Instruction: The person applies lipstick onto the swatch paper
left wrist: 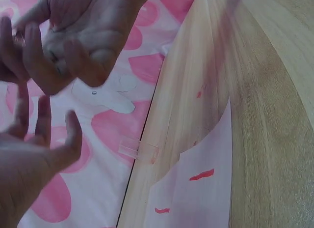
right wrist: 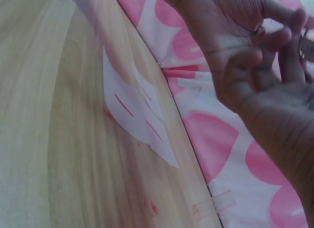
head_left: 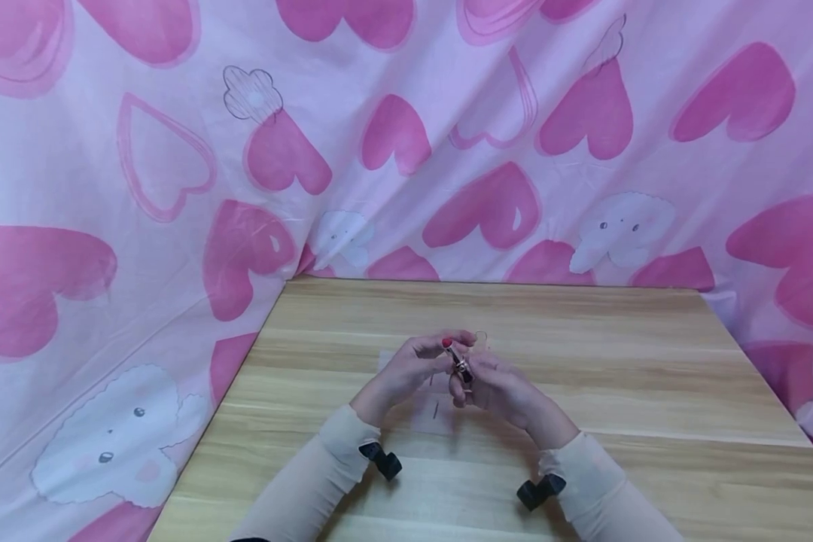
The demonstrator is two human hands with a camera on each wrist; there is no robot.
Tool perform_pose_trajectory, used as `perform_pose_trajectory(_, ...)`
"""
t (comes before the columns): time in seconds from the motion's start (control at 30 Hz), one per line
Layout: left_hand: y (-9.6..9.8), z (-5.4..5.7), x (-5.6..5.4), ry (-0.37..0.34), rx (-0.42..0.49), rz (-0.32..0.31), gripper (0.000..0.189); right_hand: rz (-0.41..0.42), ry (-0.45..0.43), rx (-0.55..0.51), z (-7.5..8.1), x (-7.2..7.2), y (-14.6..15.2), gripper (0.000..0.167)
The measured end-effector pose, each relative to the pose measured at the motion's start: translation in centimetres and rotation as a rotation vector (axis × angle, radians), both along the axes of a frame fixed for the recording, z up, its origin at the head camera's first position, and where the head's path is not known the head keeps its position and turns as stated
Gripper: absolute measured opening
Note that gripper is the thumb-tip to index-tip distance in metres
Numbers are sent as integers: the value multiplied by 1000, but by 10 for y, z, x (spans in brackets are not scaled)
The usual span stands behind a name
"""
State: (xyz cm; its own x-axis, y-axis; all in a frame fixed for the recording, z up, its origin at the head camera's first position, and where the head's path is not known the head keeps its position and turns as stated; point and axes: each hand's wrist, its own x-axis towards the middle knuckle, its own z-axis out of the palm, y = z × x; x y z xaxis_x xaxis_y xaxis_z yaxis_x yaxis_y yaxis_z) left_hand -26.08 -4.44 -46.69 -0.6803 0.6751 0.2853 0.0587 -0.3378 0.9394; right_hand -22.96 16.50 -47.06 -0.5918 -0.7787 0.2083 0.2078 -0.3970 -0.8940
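Observation:
A lipstick (head_left: 460, 366) with its red tip showing is held above the table, tilted toward the upper left. My right hand (head_left: 501, 388) pinches its dark lower part between thumb and curled fingers. Close on the other side, my left hand (head_left: 403, 370) has its thumb near the lipstick and its forefinger reaching past it. Three left fingers (left wrist: 73, 132) look loosely extended in the left wrist view; whether thumb and forefinger press the lipstick is hidden. Below the hands lies a pale sheet of paper (head_left: 435, 415) with red strokes.
A small clear plastic piece (left wrist: 139, 148) lies by the far table edge. Red smudges (right wrist: 153, 208) mark the wooden table (head_left: 650, 391). A pink heart-patterned cloth (head_left: 393, 75) hangs behind and beside the table.

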Motion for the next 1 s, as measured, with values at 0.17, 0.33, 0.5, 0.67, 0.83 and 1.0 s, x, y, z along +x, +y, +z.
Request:
perform_pose_trajectory(0.17, 0, 3, 0, 72, 42, -157, 26, 174, 12, -82, -2, 3, -3, 39)
perform_pose_trajectory(0.33, -1, 4, 0, 84, 62, -251, 25, 246, -12, -134, -2, 5, -7, 38)
perform_pose_trajectory(0.5, -3, 5, -1, 76, 53, -294, 26, 283, -31, -125, 0, 5, -8, 35)
perform_pose_trajectory(0.67, -4, 6, -1, 79, 44, -302, 24, 283, -31, -112, 0, 5, -7, 34)
perform_pose_trajectory(0.83, -5, 7, -1, 81, 34, -279, 20, 273, -20, -92, -1, 4, -7, 34)
perform_pose_trajectory(1.0, -5, 9, -1, 95, 13, -233, 18, 249, -17, -76, 0, 3, -7, 32)
